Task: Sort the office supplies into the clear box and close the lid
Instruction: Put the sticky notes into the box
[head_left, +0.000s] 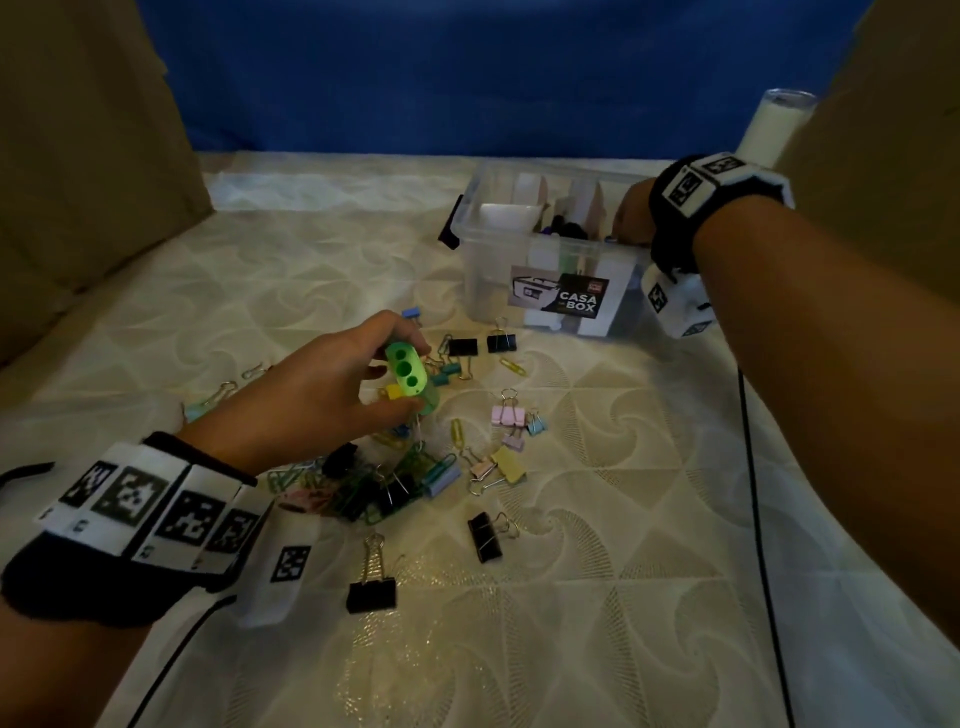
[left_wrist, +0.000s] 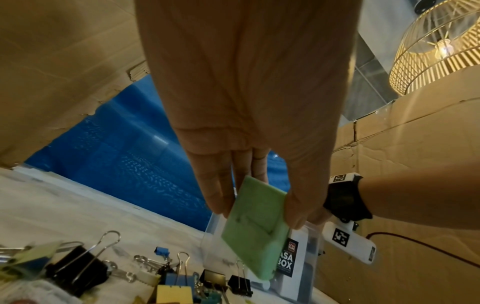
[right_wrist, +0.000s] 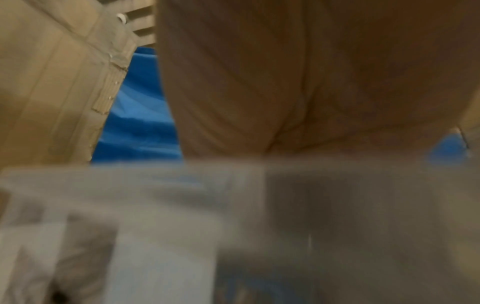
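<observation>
My left hand (head_left: 363, 371) holds a green pencil sharpener (head_left: 410, 379) with three holes between thumb and fingers, above a heap of binder clips and paper clips (head_left: 395, 483). In the left wrist view the green sharpener (left_wrist: 255, 228) is pinched at my fingertips. The clear box (head_left: 498, 291), labelled Casa Box, stands open at the back right with dividers inside. My right hand (head_left: 631, 218) reaches into the box's right end; its fingers are hidden behind the rim. The right wrist view is blurred, showing only my palm (right_wrist: 298, 82) over the box wall (right_wrist: 182, 205).
Black binder clips (head_left: 371, 587) (head_left: 485, 535) lie nearer me, pastel ones (head_left: 509, 415) to the right of the heap. Cardboard walls (head_left: 78, 156) stand left and right, a blue sheet behind. A white cylinder (head_left: 774, 124) leans at the back right. Cables trail from both wrists.
</observation>
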